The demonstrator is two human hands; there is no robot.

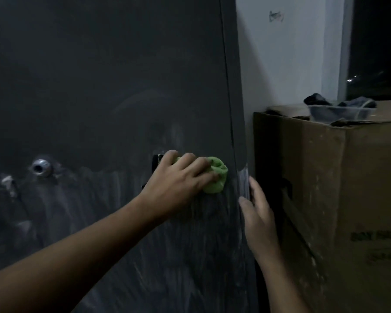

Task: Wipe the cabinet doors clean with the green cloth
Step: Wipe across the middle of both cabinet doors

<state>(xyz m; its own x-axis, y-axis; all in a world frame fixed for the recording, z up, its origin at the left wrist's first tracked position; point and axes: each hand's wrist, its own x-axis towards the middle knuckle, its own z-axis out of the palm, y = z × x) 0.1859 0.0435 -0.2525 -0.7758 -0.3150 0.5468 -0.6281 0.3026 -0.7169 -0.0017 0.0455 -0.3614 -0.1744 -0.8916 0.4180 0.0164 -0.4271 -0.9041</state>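
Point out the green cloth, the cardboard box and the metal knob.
green cloth (220, 171): head view, bunched right end.
cardboard box (370, 177): head view, side wall.
metal knob (40, 167): head view, centre.

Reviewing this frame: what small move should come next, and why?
Probably drag the green cloth downward under the left hand: pale streaks cover the cabinet door below it, and the right hand rests on the door's edge, seemingly steadying it.
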